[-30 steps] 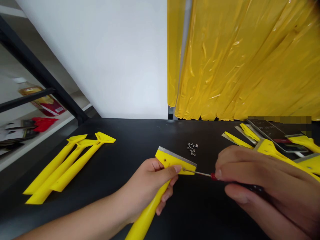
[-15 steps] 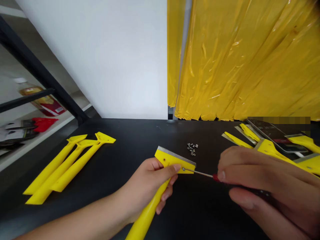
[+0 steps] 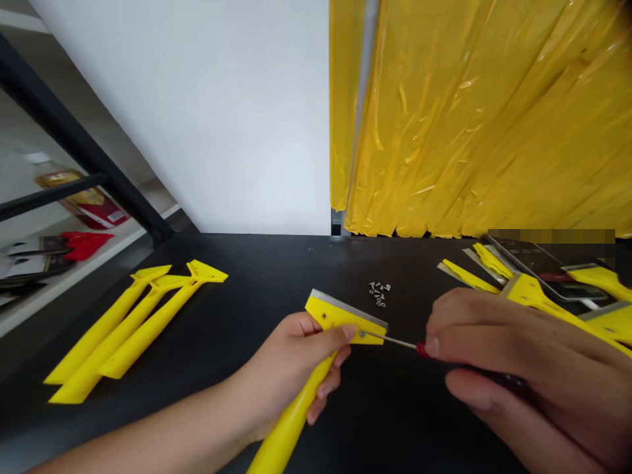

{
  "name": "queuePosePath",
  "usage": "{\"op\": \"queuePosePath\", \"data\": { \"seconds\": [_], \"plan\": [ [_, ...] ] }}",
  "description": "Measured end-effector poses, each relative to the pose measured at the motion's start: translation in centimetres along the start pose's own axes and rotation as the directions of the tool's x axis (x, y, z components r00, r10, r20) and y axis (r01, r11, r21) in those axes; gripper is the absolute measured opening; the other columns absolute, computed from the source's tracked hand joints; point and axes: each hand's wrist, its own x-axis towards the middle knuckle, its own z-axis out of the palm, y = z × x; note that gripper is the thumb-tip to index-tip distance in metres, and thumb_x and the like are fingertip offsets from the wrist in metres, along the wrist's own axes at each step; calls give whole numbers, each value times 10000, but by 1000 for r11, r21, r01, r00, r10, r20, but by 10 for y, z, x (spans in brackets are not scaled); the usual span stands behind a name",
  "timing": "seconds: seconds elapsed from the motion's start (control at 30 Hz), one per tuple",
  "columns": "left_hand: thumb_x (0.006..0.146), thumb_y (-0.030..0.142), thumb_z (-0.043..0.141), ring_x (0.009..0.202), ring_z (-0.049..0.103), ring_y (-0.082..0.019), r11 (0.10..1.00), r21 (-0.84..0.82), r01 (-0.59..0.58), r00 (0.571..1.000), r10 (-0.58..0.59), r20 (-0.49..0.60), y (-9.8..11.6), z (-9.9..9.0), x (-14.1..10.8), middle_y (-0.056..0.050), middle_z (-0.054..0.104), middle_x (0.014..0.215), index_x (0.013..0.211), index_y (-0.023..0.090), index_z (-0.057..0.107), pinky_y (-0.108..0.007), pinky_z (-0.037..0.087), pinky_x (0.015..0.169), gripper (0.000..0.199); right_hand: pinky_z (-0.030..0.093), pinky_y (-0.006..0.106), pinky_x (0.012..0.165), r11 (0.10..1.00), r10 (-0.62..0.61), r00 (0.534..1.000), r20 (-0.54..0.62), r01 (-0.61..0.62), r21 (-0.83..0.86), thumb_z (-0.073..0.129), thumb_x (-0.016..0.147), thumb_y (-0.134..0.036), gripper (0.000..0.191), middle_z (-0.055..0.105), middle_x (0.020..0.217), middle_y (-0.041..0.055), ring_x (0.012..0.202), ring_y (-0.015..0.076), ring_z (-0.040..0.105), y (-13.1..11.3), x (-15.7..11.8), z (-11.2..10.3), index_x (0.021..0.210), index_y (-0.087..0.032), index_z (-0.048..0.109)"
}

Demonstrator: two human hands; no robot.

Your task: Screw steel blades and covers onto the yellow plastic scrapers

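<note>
Right hand (image 3: 508,368) edged left | pinches screwdriver (image 3: 392,340) on screw (image 3: 362,334) | left hand (image 3: 291,368) clamps yellow scraper (image 3: 340,319) | bottle label (image 3: 93,220) unreadable

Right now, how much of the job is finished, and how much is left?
Done, it seems: the yellow scrapers on the right, which show steel blades. In hand: the left hand grips a bladed scraper while the right hand holds a red-collared screwdriver to its screw. Remaining: the small screws on the black table and three bladeless-looking scrapers.
</note>
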Motion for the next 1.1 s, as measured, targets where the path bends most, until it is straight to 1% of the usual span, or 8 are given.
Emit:
{"op": "queuePosePath", "data": {
  "seconds": [0.17, 0.3, 0.37, 0.5, 0.67, 0.77, 0.97, 1.1],
  "plan": [
    [917, 543, 712, 299, 349, -55, 1000, -4, 4, 1000, -4, -4, 1, 1, 0, 54, 444, 427, 650, 197, 550, -151, 349, 305, 466, 606, 253, 827, 1000, 11, 1000, 5, -11, -15, 591, 1064, -329, 76, 760, 1029, 15, 925, 161, 742, 0, -1, 1, 1080, -290, 655],
    [928, 516, 708, 306, 363, -59, 1000, -14, 1, 1000, -1, -1, 2, 2, 0, 52, 447, 427, 653, 195, 558, -146, 358, 306, 448, 612, 276, 840, 1000, -3, 1000, 8, 3, -1, 594, 1061, -321, 62, 767, 1008, 11, 942, 175, 750, -1, -1, 1, 1073, -293, 648],
    [936, 496, 706, 307, 375, -63, 1000, -15, 1, 1000, -1, 7, 1, 1, 0, 52, 451, 427, 652, 197, 557, -148, 367, 307, 439, 614, 286, 819, 1000, 2, 1000, 9, -2, -5, 590, 1060, -312, 60, 769, 1001, 13, 929, 182, 753, -1, 1, 1, 1056, -292, 647],
    [947, 471, 699, 306, 378, -62, 1000, -16, 6, 1000, -6, 13, 1, 0, 0, 52, 462, 433, 659, 196, 561, -146, 374, 307, 422, 604, 306, 746, 1000, -1, 999, -37, 0, -24, 587, 1052, -285, 64, 762, 985, 31, 865, 192, 743, 0, 1, 1, 1035, -280, 648],
    [947, 459, 702, 304, 376, -64, 999, -30, -20, 1000, 20, 8, 1, 0, 0, 55, 457, 430, 652, 199, 550, -145, 371, 302, 421, 594, 278, 743, 997, 51, 999, -4, -51, 54, 616, 1033, -230, 89, 744, 1014, 34, 852, 172, 724, 1, -3, -2, 1102, -273, 653],
    [948, 480, 696, 307, 367, -61, 1000, -20, -12, 1000, 12, 16, 1, 0, 0, 53, 458, 431, 655, 196, 556, -146, 369, 306, 431, 600, 271, 768, 997, 35, 999, 6, -36, 75, 613, 1039, -258, 82, 744, 1018, 33, 879, 171, 725, 0, -3, -1, 1105, -268, 661],
    [921, 510, 726, 303, 360, -60, 1000, -10, -10, 1000, 11, 14, 2, 0, 0, 52, 460, 429, 650, 196, 553, -152, 358, 305, 450, 594, 260, 800, 1000, -3, 999, -36, 4, 23, 594, 1048, -270, 75, 761, 995, 18, 891, 156, 734, 0, 3, 4, 1072, -262, 664],
    [940, 495, 705, 326, 400, -67, 1000, -9, -29, 1000, 29, 1, 2, -1, 0, 43, 480, 437, 656, 194, 560, -155, 367, 335, 438, 598, 281, 818, 998, 36, 999, -8, -37, -41, 575, 1059, -282, 78, 762, 1016, 2, 900, 164, 738, -2, 1, 1, 1083, -295, 647]
  ]
}}
